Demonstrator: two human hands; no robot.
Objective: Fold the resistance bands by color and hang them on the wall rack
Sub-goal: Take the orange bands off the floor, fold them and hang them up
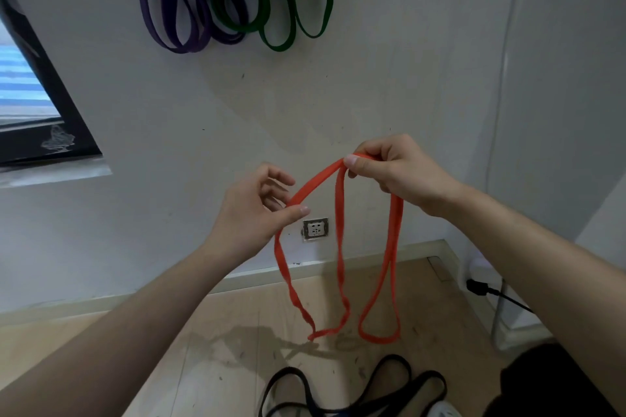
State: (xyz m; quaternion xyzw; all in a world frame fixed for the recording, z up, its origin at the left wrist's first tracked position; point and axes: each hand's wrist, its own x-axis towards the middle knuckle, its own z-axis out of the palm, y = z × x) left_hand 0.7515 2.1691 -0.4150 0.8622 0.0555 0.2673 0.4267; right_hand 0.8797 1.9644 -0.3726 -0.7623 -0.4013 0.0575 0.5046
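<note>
An orange resistance band [340, 247] hangs in two loops between my hands, in front of the white wall. My right hand [393, 169] pinches the folded top of the band. My left hand [257, 203] holds one strand lower down and to the left, between thumb and fingers. Both loops dangle just above the wooden floor. Purple bands [172, 3] and green bands [288, 0] hang folded high on the wall; the rack itself is out of view above the frame. Black bands [355, 393] lie in loops on the floor near my feet.
A wall socket [315, 228] sits behind the orange band. A dark-framed window [37, 105] is at the left. At the right, a black plug and cable [491, 291] run along the floor beside a white metal leg [498, 311].
</note>
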